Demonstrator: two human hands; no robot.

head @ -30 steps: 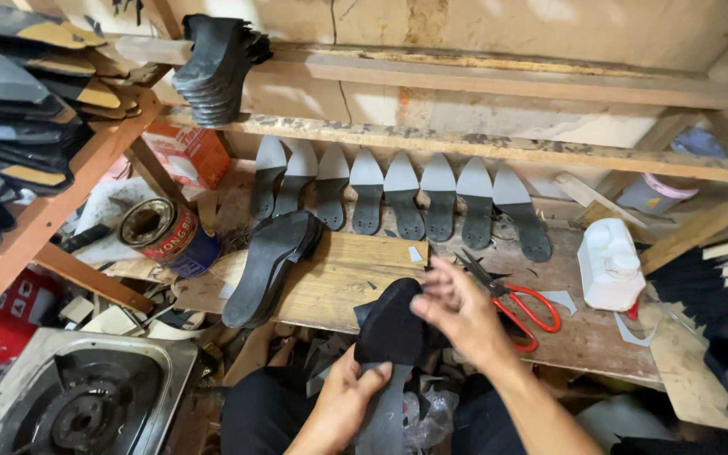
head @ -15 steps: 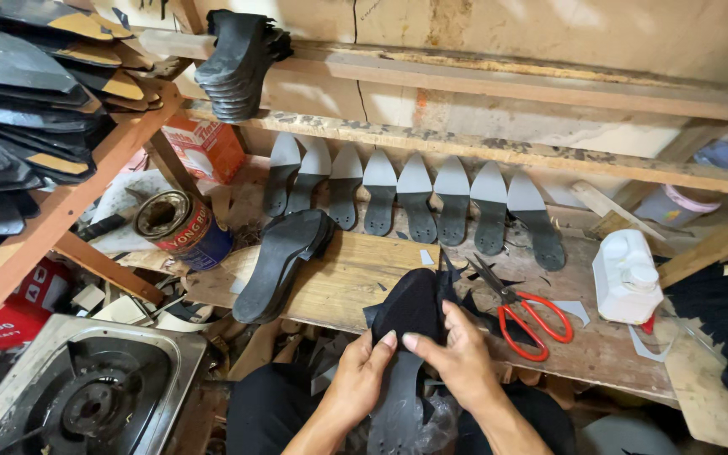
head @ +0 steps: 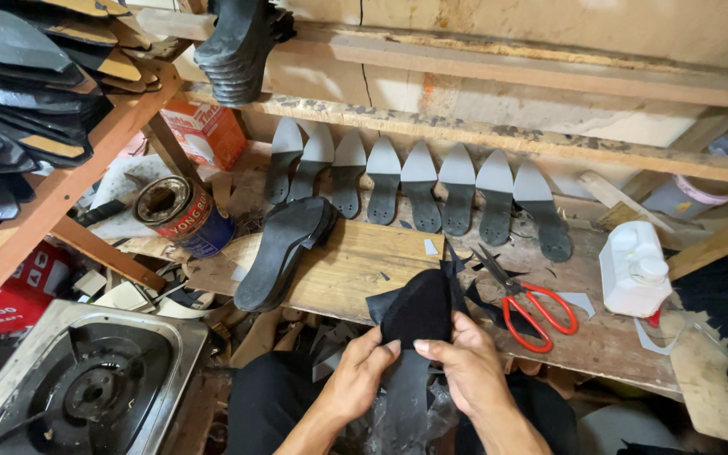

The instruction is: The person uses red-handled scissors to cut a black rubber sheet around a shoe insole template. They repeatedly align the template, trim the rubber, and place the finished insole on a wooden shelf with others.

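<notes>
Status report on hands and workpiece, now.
Left hand and right hand both gripping black insole piece over the lap. Red-handled scissors lie beside it on workbench. Nothing obstructing.

Both hands closing in on the sole

We are now gripping the black sole [head: 419, 316] with both hands: our right hand [head: 469, 371], lifted above it a second ago, is pressing beside our left hand [head: 362, 375], thumbs meeting mid-sole.

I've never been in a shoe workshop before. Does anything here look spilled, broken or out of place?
Nothing looks broken or spilled. The red-handled scissors lie open on the wooden bench among dark offcuts, and the tin can rests on its side. The grey insoles stand in a neat row. Both hands grip a black shoe piece.
</notes>
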